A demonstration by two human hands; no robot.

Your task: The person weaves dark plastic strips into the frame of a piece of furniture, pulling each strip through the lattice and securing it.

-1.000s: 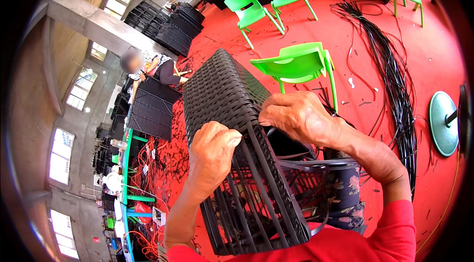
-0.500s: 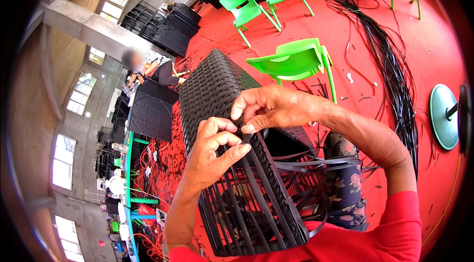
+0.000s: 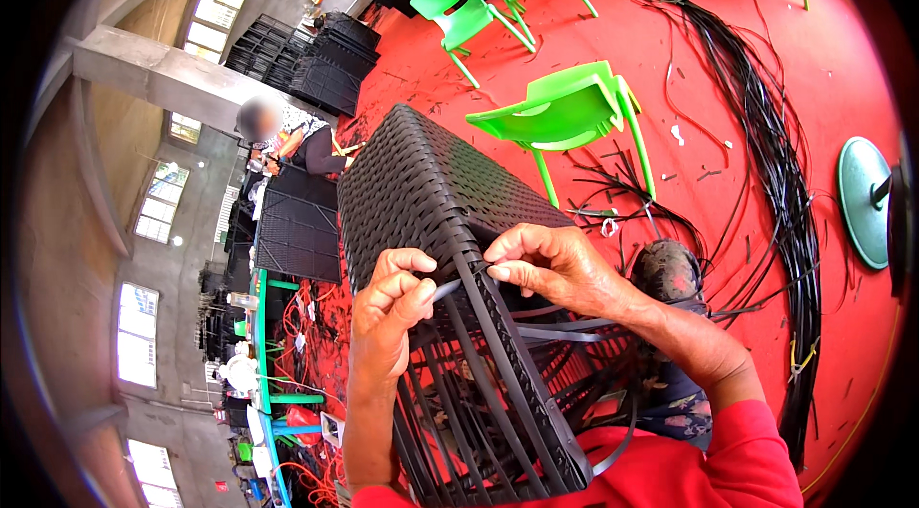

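Observation:
A black woven piece, box-shaped like a basket or furniture part (image 3: 402,178), leans up in front of me. Its far part is covered in tight weave, while the near part shows bare lengthwise strips over a frame. At the edge of the weave, my left hand (image 3: 386,316) pinches the end of a flat black plastic strip (image 3: 446,291) between thumb and fingers. Just across the corner, my right hand (image 3: 565,270) has thumb and forefinger closed on the strip too. Other loose strips (image 3: 565,328) trail from the open side toward my right knee.
Green plastic chairs (image 3: 565,111) stand on the red floor ahead. A long bundle of black strips (image 3: 766,154) lies to the right, near a round green base (image 3: 862,202). At left, a person (image 3: 311,139) sits beside dark woven panels (image 3: 297,221); a green-framed table (image 3: 258,336) is nearer.
My hands have moved apart and nearer to me, with the strip now stretched across the corner between them. The view has shifted slightly, and more of the woven top shows.

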